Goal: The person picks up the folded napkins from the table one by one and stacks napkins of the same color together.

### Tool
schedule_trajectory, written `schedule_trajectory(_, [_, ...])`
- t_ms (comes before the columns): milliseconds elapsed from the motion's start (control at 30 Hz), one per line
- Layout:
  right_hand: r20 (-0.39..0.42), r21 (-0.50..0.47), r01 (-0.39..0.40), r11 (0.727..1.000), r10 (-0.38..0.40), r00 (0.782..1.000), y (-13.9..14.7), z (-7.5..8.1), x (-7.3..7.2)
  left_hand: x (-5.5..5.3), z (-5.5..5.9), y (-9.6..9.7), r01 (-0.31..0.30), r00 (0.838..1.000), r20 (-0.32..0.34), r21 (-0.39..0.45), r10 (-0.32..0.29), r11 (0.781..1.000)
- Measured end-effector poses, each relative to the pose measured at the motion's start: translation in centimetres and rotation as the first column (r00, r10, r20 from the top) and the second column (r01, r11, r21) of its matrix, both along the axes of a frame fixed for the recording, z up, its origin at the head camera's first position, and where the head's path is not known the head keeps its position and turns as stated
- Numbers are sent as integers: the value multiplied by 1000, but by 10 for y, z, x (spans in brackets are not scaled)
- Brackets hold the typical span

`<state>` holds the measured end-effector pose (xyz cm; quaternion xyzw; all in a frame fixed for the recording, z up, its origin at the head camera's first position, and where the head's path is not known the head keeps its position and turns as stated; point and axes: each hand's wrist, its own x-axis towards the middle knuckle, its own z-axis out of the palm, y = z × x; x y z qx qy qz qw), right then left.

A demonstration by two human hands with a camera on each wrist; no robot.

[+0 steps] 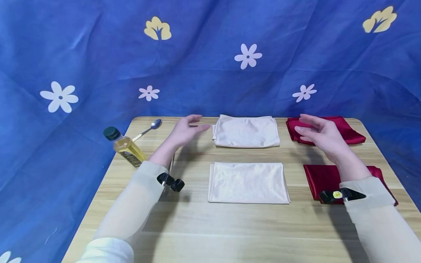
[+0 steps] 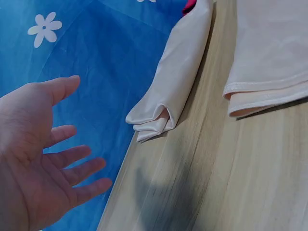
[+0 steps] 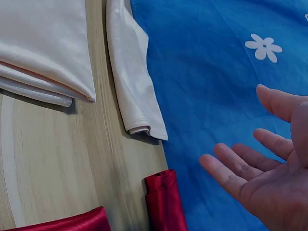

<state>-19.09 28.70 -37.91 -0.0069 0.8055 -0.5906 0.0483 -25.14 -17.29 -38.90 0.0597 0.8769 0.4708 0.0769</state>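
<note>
My left hand (image 1: 185, 132) hovers just left of the far folded white cloth (image 1: 246, 132), fingers relaxed and holding nothing. In the left wrist view its spread fingers (image 2: 79, 180) stand apart from the cloth's folded end (image 2: 166, 103). Over the left part of the far folded red cloth (image 1: 350, 129) is my right hand (image 1: 323, 136), also loose and holding nothing. The right wrist view has that palm (image 3: 276, 192) beside the rolled-looking end of the red cloth (image 3: 163, 199). Nearer me lie a second folded white cloth (image 1: 248, 182) and a second red one (image 1: 319, 179), partly hidden under my right forearm.
A bottle of yellow liquid (image 1: 131, 150) with a dark green cap stands at the table's left edge. Behind it lies a spoon (image 1: 155, 124). A thin object (image 1: 171, 162) is mostly hidden by my left wrist. A blue flowered curtain (image 1: 204, 73) hangs behind the wooden table (image 1: 230, 233).
</note>
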Motion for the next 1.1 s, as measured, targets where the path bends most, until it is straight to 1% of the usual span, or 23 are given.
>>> schedule_trajectory(67, [23,-75,7,997,-5,1000,3,-4,-2,0,-1,1,-5,1000,12,19,4,1000])
schedule_trajectory(167, [47,-147,13,989,-6,999,6,-8,-4,-2,-1,0,-6,999,41,44,4,999])
schedule_trajectory(233, [63,-173,16,985,-5,998,7,-10,-6,-5,-3,0,-6,998,63,84,1,996])
schedule_trajectory(300, [78,-175,18,984,-4,997,7,-11,-7,-9,-6,-1,-20,994,108,152,3,988])
schedule_trajectory(333, [86,-179,19,984,-4,996,8,-12,-8,-10,-7,0,-29,991,132,192,4,981])
schedule_trajectory(400, [106,-190,24,981,-4,994,8,-15,-11,-14,-10,0,-55,983,184,275,3,960])
schedule_trajectory(467, [120,-210,26,977,-1,993,9,-18,-14,-17,-13,0,-89,969,247,359,-2,929])
schedule_trajectory(500, [124,-230,28,973,1,992,9,-20,-16,-19,-14,0,-101,963,268,387,-7,916])
schedule_trajectory(567, [129,-271,29,962,6,992,9,-23,-19,-21,-16,0,-117,954,301,422,-17,899])
schedule_trajectory(633, [128,-315,27,949,14,992,9,-27,-22,-23,-18,1,-130,946,322,439,-21,889])
schedule_trajectory(733, [116,-355,12,935,31,993,9,-31,-27,-24,-19,1,-138,943,331,428,-13,893])
schedule_trajectory(833, [103,-384,-12,923,56,993,9,-36,-31,-26,-22,4,-148,940,342,400,2,905])
schedule_trajectory(967, [106,-436,-44,899,100,989,8,-43,-37,-28,-29,9,-159,927,375,366,11,917])
schedule_trajectory(1033, [120,-457,-53,888,121,985,7,-45,-40,-30,-33,11,-170,920,392,367,13,914])
schedule_trajectory(1100, [138,-452,-51,890,126,982,5,-48,-43,-31,-36,14,-183,914,405,373,18,910])
